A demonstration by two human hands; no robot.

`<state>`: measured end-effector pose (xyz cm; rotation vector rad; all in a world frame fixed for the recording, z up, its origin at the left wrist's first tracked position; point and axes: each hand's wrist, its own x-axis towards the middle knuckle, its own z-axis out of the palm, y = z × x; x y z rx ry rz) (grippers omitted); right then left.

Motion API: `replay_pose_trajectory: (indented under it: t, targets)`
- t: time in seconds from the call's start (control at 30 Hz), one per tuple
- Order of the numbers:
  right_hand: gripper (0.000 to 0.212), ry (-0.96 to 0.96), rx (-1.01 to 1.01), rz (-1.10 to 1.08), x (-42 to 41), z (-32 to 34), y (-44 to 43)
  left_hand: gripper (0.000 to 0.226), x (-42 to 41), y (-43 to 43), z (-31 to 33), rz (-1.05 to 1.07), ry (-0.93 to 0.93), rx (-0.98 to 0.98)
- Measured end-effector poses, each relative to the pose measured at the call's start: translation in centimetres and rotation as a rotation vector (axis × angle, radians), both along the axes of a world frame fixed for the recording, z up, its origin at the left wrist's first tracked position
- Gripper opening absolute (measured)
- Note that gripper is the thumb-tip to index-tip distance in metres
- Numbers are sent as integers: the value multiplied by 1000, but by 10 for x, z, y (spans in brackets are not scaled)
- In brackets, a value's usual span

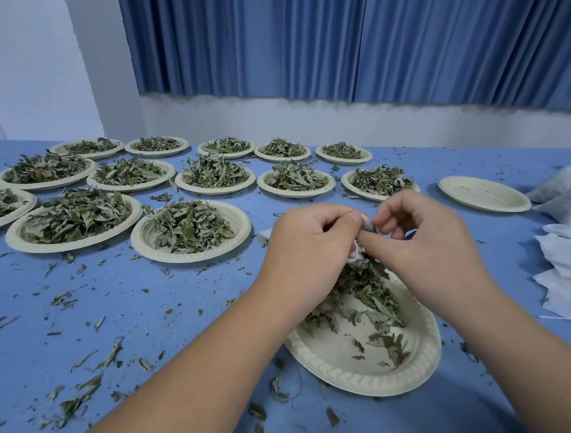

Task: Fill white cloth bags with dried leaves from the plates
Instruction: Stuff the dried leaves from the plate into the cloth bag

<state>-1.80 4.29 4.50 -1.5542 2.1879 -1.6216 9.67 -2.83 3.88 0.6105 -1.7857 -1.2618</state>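
Note:
Both my hands meet above a cream paper plate [412, 370] that holds a thin scatter of dried leaves [369, 296]. My left hand [304, 248] and my right hand [424, 239] pinch the mouth of a small white cloth bag [356, 253]. Most of the bag is hidden behind my fingers; only its white edge and a grey fold by my thumbs show. Whether leaves are inside it I cannot tell.
Several plates heaped with dried leaves [188, 230] stand in rows to the left and back on the blue table [136, 307]. An empty plate [483, 193] lies at back right. Filled bags [563, 191] and flat white bags [567, 270] lie at the right edge. Leaf crumbs litter the table.

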Motion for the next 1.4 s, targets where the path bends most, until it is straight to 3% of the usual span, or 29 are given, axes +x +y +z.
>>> replay_pose_trajectory:
  t: [0.1,0.27,0.33,0.5,0.7,0.87,1.03,1.23,1.4]
  targets:
    - [16,-49,-12,65,-3,5,7,25,2,-3,-1,77,22,6]
    - [63,7,152,107,-3,11,18,21,4,-7,0,135,66,54]
    - [71,37,177,111,1,7,16,22,4,-7,1,147,69,71]
    - [34,8,-6,99,4,5,11,23,3,-6,2,133,71,88]
    - [21,61,-102,63,7,3,11,24,3,-2,3,83,70,82]
    - [23,46,-135,40,4,3,11,29,3,3,3,50,27,-15]
    - [25,146,-110,32,8,3,10,27,2,5,2,10,30,-25]
    - [30,-181,-22,276,-1,14,17,24,3,1,2,50,55,61]
    - [26,-103,-69,156,2,9,10,20,3,0,1,33,67,94]
